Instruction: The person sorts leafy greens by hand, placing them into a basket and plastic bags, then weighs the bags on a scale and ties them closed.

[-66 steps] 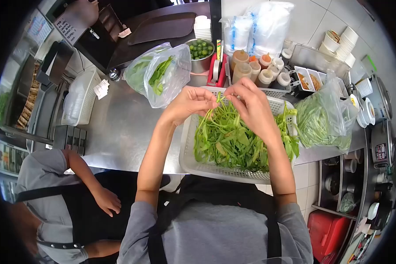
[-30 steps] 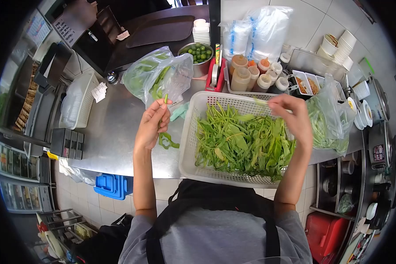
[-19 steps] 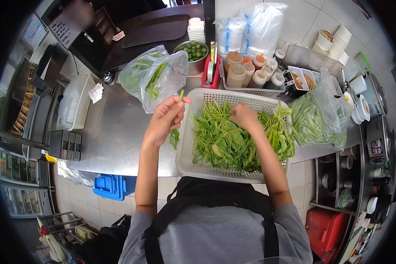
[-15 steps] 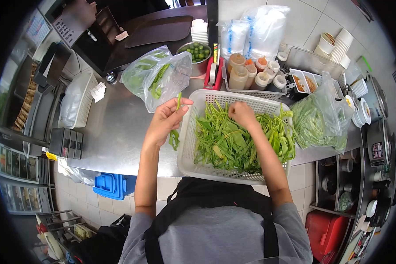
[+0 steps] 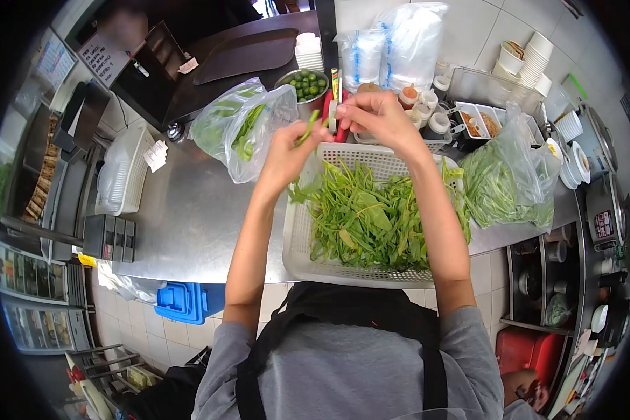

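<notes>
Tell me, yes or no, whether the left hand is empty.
No, the left hand holds a green stem, whose end sticks up out of the grip.

The left forearm (image 5: pixel 247 241) and right forearm (image 5: pixel 442 227) reach over the near edge of the counter (image 5: pixel 182 224) and slant inward toward its far edge. The left hand (image 5: pixel 292 152) is curled in a pinch; the right hand (image 5: pixel 383 117) arches beside it, fingertips pointing leftward.

A green stem (image 5: pixel 308 128) slants up at eleven o'clock from the white basket (image 5: pixel 297 241), where leafy greens (image 5: pixel 371 218) lie heaped, tangled.
</notes>
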The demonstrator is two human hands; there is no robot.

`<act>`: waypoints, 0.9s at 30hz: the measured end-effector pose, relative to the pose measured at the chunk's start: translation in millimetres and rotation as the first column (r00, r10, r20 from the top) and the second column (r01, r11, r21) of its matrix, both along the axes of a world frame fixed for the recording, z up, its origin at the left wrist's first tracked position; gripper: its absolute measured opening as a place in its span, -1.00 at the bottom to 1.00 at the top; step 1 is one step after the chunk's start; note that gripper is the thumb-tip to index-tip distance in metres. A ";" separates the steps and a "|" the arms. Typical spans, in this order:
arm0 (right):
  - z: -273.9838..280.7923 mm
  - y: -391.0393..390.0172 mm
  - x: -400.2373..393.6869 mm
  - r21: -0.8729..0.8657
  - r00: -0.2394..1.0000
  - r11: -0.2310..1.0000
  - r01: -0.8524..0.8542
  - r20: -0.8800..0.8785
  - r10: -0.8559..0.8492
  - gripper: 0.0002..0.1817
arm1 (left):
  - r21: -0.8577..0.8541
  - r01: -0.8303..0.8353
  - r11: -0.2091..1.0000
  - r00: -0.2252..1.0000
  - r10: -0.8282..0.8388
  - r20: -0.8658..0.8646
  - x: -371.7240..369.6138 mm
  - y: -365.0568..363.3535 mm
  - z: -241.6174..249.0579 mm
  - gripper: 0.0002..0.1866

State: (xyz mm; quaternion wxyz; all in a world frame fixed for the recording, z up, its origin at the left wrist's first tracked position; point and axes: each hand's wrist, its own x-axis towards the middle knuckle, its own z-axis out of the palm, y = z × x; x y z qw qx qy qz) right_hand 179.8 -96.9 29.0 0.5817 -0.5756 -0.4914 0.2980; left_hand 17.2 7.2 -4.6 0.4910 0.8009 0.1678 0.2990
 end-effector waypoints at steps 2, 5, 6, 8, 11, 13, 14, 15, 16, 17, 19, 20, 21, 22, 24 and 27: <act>-31.3 -1.2 13.7 -0.228 0.946 0.971 0.077 0.323 0.001 -0.76 | -0.213 -0.044 0.976 0.999 0.040 -0.021 -10.4 -0.9 2.7 -0.80; -122.7 3.7 22.2 -0.408 0.664 0.804 0.434 0.748 0.021 -0.76 | -0.502 -0.051 0.864 0.999 0.054 -0.008 -24.7 4.8 0.2 -0.79; -149.2 2.7 17.6 -0.412 0.669 0.784 0.465 0.743 -0.006 -0.78 | -0.522 -0.043 0.852 0.998 0.057 0.010 -25.5 6.9 -5.8 -0.79; -171.7 -1.6 10.4 -0.405 0.680 0.768 0.497 0.732 -0.054 -0.80 | -0.584 0.037 0.811 0.998 -0.002 0.061 -29.7 5.1 -6.3 -0.80; -174.9 -2.8 10.7 -0.392 0.798 0.823 0.412 0.592 -0.118 -0.79 | -0.679 0.151 0.718 0.986 -0.060 0.156 -35.0 8.5 -16.6 -0.81; -165.0 -2.8 23.3 -0.367 0.946 0.899 0.238 0.299 -0.128 -0.76 | -0.723 0.140 0.677 0.984 -0.017 0.175 -34.4 5.2 -19.2 -0.81; -161.0 -3.1 26.5 -0.289 0.989 0.948 0.131 0.103 -0.105 -0.79 | -0.735 0.092 0.671 0.987 0.038 0.158 -31.1 -1.2 -15.3 -0.82; -146.8 -5.5 28.1 -0.285 0.997 0.956 0.076 0.016 -0.074 -0.80 | -0.745 0.047 0.665 0.985 0.091 0.144 -28.0 -4.3 -12.9 -0.82; -124.2 -10.0 28.9 -0.275 0.997 0.961 0.020 -0.070 -0.041 -0.82 | -0.744 0.072 0.664 0.986 0.063 0.152 -27.1 -3.4 -12.9 -0.82; -102.9 -14.3 29.1 -0.261 0.988 0.965 -0.034 -0.155 -0.007 -0.83 | -0.744 0.096 0.661 0.987 0.036 0.159 -27.1 -1.5 -13.0 -0.83; -68.0 -21.8 29.9 -0.170 0.963 0.983 -0.067 -0.269 0.019 -0.86 | -0.720 0.131 0.682 0.986 -0.010 0.169 -26.3 1.2 -11.9 -0.84; -53.8 -24.7 31.1 -0.123 0.946 0.989 -0.079 -0.323 0.036 -0.87 | -0.695 0.142 0.705 0.985 -0.029 0.172 -25.1 2.6 -9.5 -0.86; -42.8 -27.4 33.9 -0.070 0.926 0.994 -0.088 -0.372 0.056 -0.85 | -0.670 0.154 0.727 0.984 -0.047 0.175 -24.2 3.0 -6.7 -0.87; -33.2 -30.1 38.0 -0.016 0.905 0.995 -0.094 -0.419 0.079 -0.84 | -0.646 0.147 0.749 0.984 -0.045 0.171 -23.3 1.5 -1.6 -0.87; -14.6 -35.1 40.5 0.081 0.878 0.991 -0.102 -0.461 0.128 -0.80 | -0.598 0.134 0.791 0.985 -0.041 0.166 -19.8 -4.8 11.9 -0.87; -0.6 -38.6 43.9 0.164 0.831 0.963 -0.214 -0.487 0.268 -0.77 | -0.470 0.065 0.880 0.992 -0.005 0.128 -12.0 -11.1 24.9 -0.83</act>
